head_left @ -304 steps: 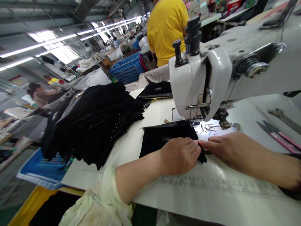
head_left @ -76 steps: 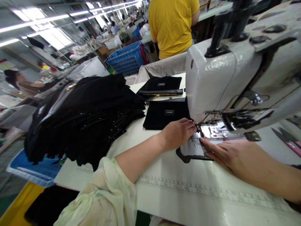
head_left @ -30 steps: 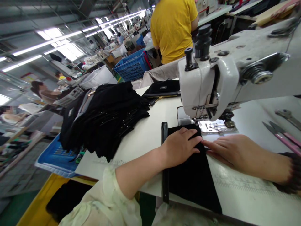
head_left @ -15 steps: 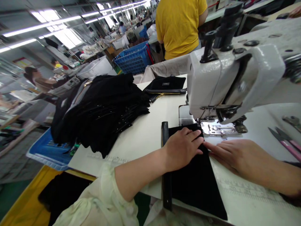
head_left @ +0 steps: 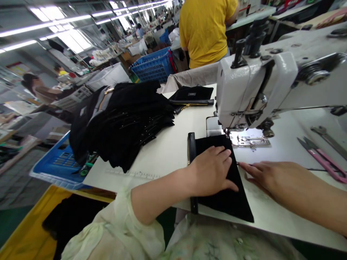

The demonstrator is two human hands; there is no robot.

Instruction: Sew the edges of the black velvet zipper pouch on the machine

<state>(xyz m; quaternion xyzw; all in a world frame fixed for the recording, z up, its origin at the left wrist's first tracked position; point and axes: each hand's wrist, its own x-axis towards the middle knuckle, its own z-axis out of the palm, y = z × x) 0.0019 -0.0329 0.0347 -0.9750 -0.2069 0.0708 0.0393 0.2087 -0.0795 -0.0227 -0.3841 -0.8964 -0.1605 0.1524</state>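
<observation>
A flat black fabric pouch (head_left: 230,195) with a zipper along its left edge lies on the white table (head_left: 168,151), its far end just short of the sewing machine's needle plate (head_left: 251,141). My left hand (head_left: 213,169) lies flat on the pouch, fingers stretched out. My right hand (head_left: 267,175) rests open on the table just right of the pouch, fingertips at its right edge. The white sewing machine (head_left: 260,83) stands over the far end.
A tall heap of black pouches (head_left: 121,119) fills the table's left side, over a blue tray (head_left: 58,164). More black pouches (head_left: 192,95) lie behind the machine. Pink-handled snips (head_left: 321,159) and a wrench (head_left: 328,137) lie at right. A person in yellow (head_left: 206,29) stands beyond, by a blue basket (head_left: 153,66).
The pouch was turned from crosswise under the needle to lengthwise toward me. In the last second both hands slid slightly back with it, and the view shifted.
</observation>
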